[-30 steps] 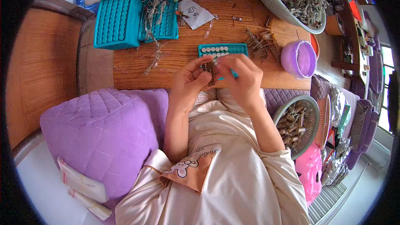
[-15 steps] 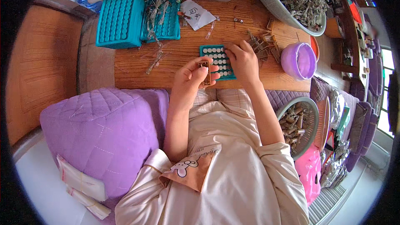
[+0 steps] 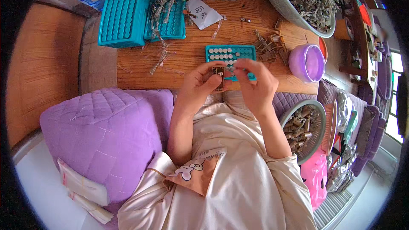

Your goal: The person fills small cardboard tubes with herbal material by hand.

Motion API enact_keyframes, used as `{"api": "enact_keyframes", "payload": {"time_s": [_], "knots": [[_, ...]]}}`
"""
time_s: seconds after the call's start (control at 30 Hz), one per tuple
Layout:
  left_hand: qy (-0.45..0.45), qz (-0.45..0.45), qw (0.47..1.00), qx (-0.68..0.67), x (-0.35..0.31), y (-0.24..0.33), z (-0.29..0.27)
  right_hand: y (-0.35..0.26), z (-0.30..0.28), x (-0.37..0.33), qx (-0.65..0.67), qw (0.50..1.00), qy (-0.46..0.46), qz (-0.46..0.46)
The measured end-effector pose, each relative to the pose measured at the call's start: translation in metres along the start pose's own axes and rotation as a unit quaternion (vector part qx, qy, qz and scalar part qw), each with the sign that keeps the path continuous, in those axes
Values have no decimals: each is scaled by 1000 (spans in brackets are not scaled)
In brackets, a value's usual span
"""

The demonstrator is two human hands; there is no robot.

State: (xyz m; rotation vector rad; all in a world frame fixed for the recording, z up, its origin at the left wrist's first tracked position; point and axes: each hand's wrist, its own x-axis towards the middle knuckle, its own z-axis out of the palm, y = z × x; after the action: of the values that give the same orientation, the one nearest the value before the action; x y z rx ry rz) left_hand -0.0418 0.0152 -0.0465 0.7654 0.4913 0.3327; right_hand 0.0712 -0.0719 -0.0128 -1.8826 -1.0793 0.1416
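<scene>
Head view: our left hand (image 3: pixel 199 86) pinches a small brown clip (image 3: pixel 219 74); our right hand (image 3: pixel 255 86) closes its grip on it, above the teal tray (image 3: pixel 230 53) on the tabletop (image 3: pixel 187 59).

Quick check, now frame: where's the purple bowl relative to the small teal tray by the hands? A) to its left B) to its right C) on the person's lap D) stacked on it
B: the purple bowl stands on the wooden table right of the small teal tray, apart from it, with loose metal clips between them.
</scene>
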Motion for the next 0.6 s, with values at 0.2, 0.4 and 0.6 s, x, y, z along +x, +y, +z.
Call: {"api": "enact_keyframes", "payload": {"time_s": [0.2, 0.4, 0.6], "knots": [[-40, 41, 998, -27, 2, -8, 3, 0, -2, -2, -63, 977, -55, -194], [31, 26, 999, 33, 6, -8, -4, 30, -3, 10, -10, 999, -28, 24], [13, 21, 999, 41, 6, -5, -4, 73, 16, 10, -182, 982, -44, -10]]}}
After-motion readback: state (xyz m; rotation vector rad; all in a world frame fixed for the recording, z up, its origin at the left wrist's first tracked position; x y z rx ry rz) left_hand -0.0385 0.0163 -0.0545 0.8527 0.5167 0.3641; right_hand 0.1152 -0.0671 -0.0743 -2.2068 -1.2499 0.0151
